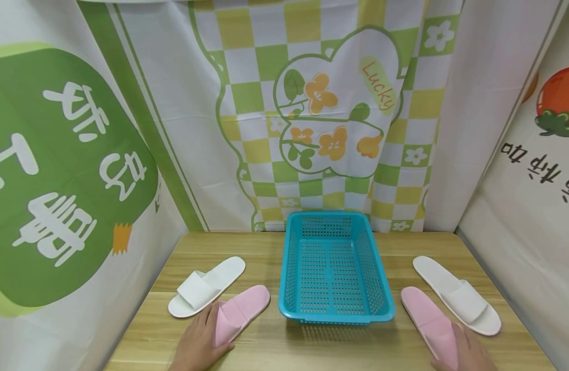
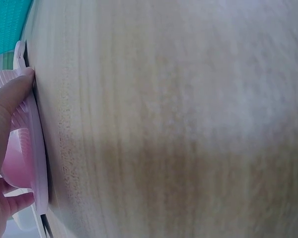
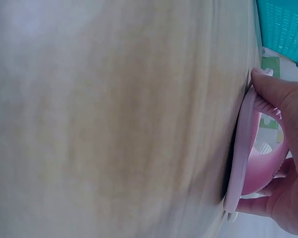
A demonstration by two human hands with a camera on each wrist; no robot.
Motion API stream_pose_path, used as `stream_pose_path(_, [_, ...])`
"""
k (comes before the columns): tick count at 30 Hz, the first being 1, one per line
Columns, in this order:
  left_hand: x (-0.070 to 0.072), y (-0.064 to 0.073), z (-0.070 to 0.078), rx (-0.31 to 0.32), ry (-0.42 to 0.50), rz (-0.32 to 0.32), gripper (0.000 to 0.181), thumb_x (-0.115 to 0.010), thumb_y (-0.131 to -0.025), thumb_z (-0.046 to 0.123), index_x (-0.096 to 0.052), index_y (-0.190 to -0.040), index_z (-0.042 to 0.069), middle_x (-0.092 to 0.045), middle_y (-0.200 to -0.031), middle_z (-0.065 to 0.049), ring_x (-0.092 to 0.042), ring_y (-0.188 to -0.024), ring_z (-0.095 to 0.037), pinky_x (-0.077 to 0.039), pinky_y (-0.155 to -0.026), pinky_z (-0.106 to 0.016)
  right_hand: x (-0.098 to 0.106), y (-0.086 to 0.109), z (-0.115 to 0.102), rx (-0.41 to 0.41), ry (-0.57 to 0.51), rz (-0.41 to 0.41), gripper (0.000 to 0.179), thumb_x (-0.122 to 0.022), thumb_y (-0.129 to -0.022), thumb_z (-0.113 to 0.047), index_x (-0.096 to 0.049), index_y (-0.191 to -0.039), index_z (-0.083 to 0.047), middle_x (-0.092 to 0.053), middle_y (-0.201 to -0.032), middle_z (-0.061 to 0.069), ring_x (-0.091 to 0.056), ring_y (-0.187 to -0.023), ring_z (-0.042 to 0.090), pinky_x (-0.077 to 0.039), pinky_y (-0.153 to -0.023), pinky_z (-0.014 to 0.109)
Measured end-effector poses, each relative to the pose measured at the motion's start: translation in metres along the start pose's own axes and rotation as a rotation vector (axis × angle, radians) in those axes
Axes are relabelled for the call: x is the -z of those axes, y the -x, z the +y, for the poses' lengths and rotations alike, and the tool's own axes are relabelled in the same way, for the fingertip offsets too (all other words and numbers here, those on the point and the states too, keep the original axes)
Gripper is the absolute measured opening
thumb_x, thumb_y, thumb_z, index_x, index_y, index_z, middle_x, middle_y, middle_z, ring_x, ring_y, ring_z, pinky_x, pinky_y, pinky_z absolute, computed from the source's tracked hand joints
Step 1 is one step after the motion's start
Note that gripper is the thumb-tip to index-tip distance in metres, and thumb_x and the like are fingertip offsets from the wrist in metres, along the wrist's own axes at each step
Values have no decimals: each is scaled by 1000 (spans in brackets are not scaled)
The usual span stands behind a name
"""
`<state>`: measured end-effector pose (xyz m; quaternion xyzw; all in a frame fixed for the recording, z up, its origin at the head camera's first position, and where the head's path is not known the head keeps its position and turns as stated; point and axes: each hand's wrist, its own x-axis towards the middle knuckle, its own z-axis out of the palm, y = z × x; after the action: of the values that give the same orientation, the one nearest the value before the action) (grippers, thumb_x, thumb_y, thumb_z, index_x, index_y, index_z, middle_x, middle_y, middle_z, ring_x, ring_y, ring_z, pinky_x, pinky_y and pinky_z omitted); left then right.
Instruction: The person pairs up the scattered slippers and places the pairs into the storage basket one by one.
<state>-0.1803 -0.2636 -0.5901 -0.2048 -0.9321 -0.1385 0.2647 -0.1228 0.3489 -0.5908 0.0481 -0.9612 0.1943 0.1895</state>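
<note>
Left hand (image 1: 197,336) gripped one pink slipper (image 1: 247,305), right hand (image 1: 469,351) the other slipper (image 1: 424,317); white pair (image 1: 223,273) unheld, basket (image 1: 336,317) slipperless, so looked barely started imo.

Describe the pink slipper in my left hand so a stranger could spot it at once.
Find the blue basket on the wooden table. Left of it lie a white slipper and, nearer the basket, a pink slipper gripped by your left hand. Colour sets it apart from its white neighbour, and its side from the other pink slipper, right of the basket.
</note>
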Motion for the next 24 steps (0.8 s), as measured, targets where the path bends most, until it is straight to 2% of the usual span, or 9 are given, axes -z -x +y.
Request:
stream_pose_path(5, [0,0,1,9,-12,1,109,-92,-49,45,-46,-135,-4,-55,-113,-20,-58,-96,-35,-52,-70,-49,0,0,1,3,-4,-4,99,-90,-57,-36,-38,-127,12,-48,-113,37,-52,-95,57,-43,-77,66])
stream_pose_path(13, [0,-2,0,4,-31,-6,106,-91,-50,45,-47,-134,-3,-56,-112,-18,-58,-96,-34,-51,-67,-47,0,0,1,20,-9,15,96,-91,-55,-31,-39,-125,10,-50,-111,34,-53,-95,52,-44,-77,62])
stream_pose_path(20, [4,-4,2,5,-39,19,99,-88,-52,43,-50,-130,-5,-56,-110,-18,-58,-94,-33,-51,-65,-46,4,-3,3,-28,-11,-74,97,-88,-61,-35,-38,-128,14,-49,-115,37,-51,-101,54,-42,-82,63])
stream_pose_path(24, [6,-5,4,11,-48,37,95,-84,-52,41,-52,-128,-6,-56,-109,-17,-57,-91,-31,-50,-63,-44,3,-3,6,6,-42,-35,93,-89,-59,-28,-41,-127,12,-53,-112,31,-54,-99,48,-43,-80,60])
